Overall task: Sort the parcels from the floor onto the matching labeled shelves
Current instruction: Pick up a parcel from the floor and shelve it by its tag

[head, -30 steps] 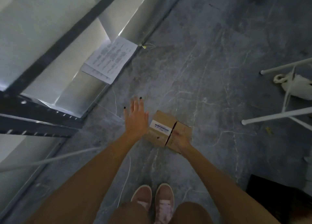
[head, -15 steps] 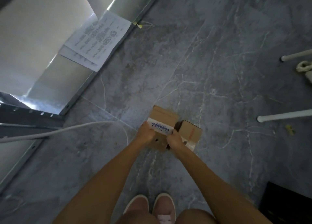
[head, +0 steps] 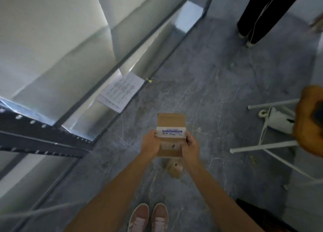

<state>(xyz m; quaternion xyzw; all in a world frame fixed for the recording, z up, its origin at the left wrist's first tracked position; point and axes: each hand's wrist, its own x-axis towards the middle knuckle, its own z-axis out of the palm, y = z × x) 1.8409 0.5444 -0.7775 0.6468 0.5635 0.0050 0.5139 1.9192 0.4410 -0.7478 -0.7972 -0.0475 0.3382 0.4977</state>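
A small brown cardboard parcel [head: 171, 125] with a white and blue label across its top face is held up off the floor between both hands. My left hand [head: 150, 142] grips its left side and my right hand [head: 190, 146] grips its right side. Below it a second small cardboard parcel [head: 173, 168] lies on the grey floor, blurred and partly hidden by the held one. The metal shelf rack [head: 42, 140] stands to the left, with printed paper sheets [head: 122, 91] lying on its bottom shelf edge.
A white-legged stool with an orange seat [head: 309, 123] stands at the right, a white bag [head: 279, 119] under it. Another person's dark-trousered legs [head: 257, 16] stand at the top right. My pink shoes [head: 148, 217] are at the bottom. A dark object sits at the bottom right.
Both hands closed on the labelled parcel and lifted it off the floor, away from the second parcel. The view rose and tilted up, bringing in the stool and the other person's legs.
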